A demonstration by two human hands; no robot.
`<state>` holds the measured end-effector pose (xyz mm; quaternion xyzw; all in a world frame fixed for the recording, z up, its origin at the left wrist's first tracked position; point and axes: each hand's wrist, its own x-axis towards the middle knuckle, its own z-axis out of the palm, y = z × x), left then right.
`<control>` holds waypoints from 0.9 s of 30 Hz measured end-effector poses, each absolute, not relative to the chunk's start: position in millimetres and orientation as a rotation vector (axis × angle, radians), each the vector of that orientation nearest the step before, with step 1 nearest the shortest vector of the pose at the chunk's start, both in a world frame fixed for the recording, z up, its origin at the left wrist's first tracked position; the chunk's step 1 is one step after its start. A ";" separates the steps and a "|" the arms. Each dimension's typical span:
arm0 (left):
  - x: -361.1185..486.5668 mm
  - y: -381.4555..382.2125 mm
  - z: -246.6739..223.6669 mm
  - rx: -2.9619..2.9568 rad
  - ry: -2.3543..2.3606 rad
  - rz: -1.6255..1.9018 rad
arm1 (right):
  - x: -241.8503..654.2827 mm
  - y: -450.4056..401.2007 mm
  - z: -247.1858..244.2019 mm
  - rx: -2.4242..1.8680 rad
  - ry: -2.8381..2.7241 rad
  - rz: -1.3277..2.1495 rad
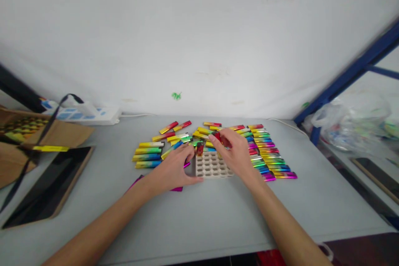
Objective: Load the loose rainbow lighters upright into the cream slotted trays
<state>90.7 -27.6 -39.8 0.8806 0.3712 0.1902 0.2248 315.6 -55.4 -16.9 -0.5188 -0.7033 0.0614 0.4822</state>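
A pale tray with rows of holes (213, 166) lies on the grey table between my hands. My left hand (179, 166) is at the tray's left side, thumb stretched along its near corner, fingers curled beside a small red piece (200, 148) at the far left corner. Over the tray's far right part, my right hand (232, 149) pinches a lighter with a red end (217, 136). Shiny multicoloured lighters lie around: a stack (148, 156) to the left, rows (271, 153) to the right, and loose ones (170, 127) behind.
A black tablet-like panel (46, 187), an open cardboard box (62, 133) and a white power strip (102, 115) are on the left. Blue metal framing (343, 75) and plastic bags (352, 120) stand right. A white wall (199, 41) rises behind the table.
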 end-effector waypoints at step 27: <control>91.3 -28.6 -44.0 2.390 1.023 0.520 | 299.2 -63.7 -32.5 -1.466 -2.065 0.093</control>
